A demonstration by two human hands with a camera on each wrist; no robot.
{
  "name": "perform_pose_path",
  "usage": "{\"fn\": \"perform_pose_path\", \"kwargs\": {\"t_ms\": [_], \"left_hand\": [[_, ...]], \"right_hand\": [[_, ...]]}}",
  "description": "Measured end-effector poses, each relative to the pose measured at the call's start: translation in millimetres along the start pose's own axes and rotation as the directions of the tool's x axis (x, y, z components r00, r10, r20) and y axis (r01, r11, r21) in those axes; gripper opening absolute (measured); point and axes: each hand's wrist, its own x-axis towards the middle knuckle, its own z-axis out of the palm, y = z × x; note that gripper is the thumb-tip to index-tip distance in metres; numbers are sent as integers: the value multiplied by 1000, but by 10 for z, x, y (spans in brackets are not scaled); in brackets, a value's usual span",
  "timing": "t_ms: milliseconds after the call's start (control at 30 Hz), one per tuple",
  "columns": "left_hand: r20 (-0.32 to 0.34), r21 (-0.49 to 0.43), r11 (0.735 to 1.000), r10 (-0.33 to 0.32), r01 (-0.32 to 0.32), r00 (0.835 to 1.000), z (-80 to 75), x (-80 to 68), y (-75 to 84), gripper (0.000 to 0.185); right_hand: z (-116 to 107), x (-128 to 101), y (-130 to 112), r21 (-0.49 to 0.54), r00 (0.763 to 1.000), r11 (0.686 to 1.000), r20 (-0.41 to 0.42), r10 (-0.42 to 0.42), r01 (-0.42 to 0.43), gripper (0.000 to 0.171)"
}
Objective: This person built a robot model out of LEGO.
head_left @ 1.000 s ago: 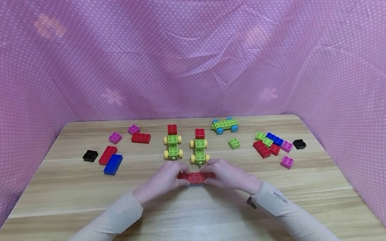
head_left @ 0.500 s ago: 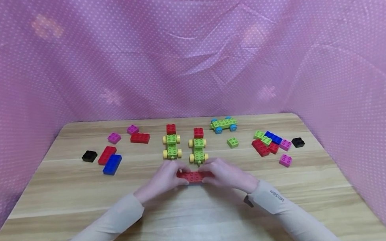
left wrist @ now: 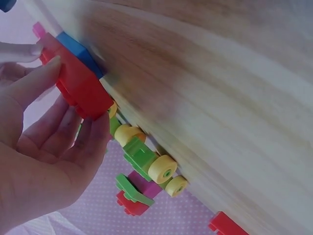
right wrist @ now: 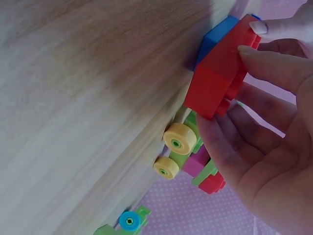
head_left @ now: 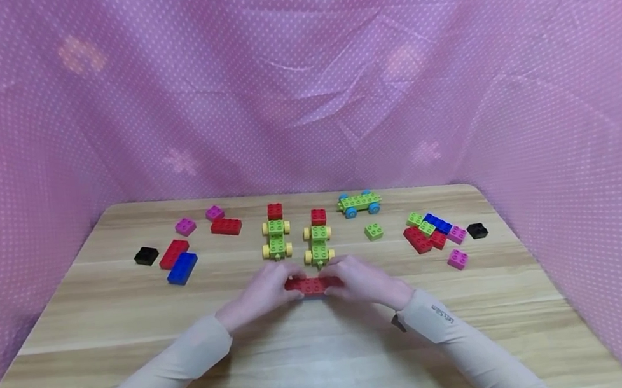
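Note:
Both hands hold a long red brick piece on the table near the middle. Beneath it sits a blue brick, and the red overhangs it at both ends. Whether the red layer is one brick or several I cannot tell. My left hand pinches the left end, thumb on the near side and fingers on the far side. At the right end my right hand grips in the same way. Just beyond the hands stand two green cars with yellow wheels, each with a red brick at its far end.
A green base with blue wheels stands at the back, a green brick before it. Right lie mixed bricks, including a red brick and a black brick. Left lie a blue brick, red, magenta and black ones. Pink cloth surrounds the table.
Both hands keep hold of the red and blue bricks in almost the same place. The head view shifts slightly; nothing else visibly moves.

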Motion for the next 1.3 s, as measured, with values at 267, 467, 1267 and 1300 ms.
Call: {"fn": "perform_pose_path", "kwargs": {"t_ms": [267,467,1267,1300], "left_hand": [[39,0,1000,10,-10,999,-38,-9,2,29],[40,36,998,52,-53,998,-38,-2,-44,30],[-179,-11,998,56,-59,982,-689,306,-296,32],[-193,-11,999,47,-50,980,-724,329,-312,32]], "right_hand": [[34,-17,42,-3,1000,1000,-18,-12,12,26],[34,-34,55,-18,999,999,-23,-31,30,28],[17,-49,27,-32,1000,1000,14,1,-1,37],[16,-50,25,-29,1000,1000,17,6,-6,38]]}}
